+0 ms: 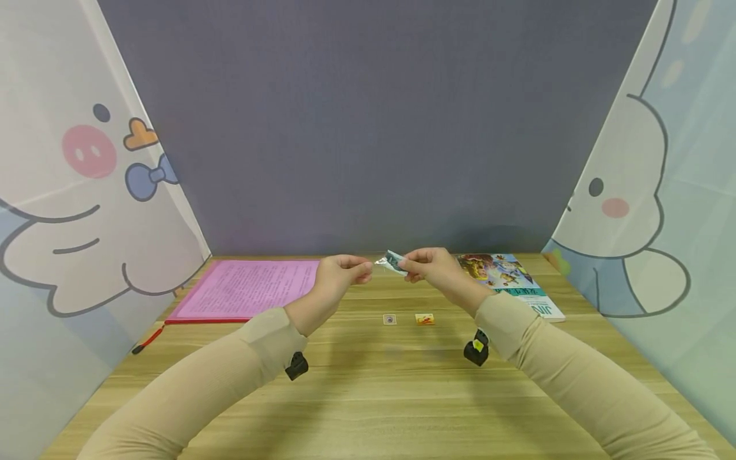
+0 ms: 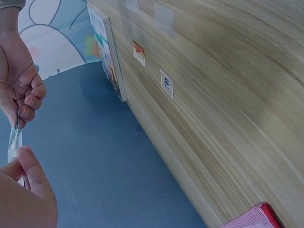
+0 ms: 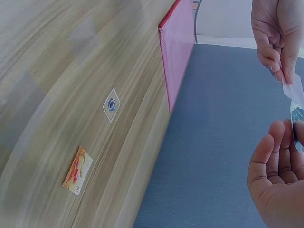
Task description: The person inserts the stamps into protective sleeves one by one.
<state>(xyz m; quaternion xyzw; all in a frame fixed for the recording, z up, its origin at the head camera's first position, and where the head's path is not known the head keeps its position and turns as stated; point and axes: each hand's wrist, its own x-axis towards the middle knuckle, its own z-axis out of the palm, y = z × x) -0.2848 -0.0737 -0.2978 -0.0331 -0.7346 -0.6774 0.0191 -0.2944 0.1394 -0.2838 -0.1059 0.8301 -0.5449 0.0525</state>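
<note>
Both hands are raised above the wooden table (image 1: pixel 368 396), pinching one small clear sleeve with a bluish stamp inside (image 1: pixel 392 261). My left hand (image 1: pixel 345 271) pinches its left end, seen close in the left wrist view as a thin clear strip (image 2: pixel 14 141). My right hand (image 1: pixel 428 265) pinches the right end, where the sleeve (image 3: pixel 294 97) shows edge-on. On the table below lie a small white stamp with a blue mark (image 1: pixel 390 319) and an orange stamp (image 1: pixel 425 319).
A pink folder (image 1: pixel 247 291) lies at the table's back left, with a red pen (image 1: pixel 148 340) near its corner. A colourful book (image 1: pixel 508 281) lies at the back right. Cartoon-printed panels stand on both sides, a grey wall behind.
</note>
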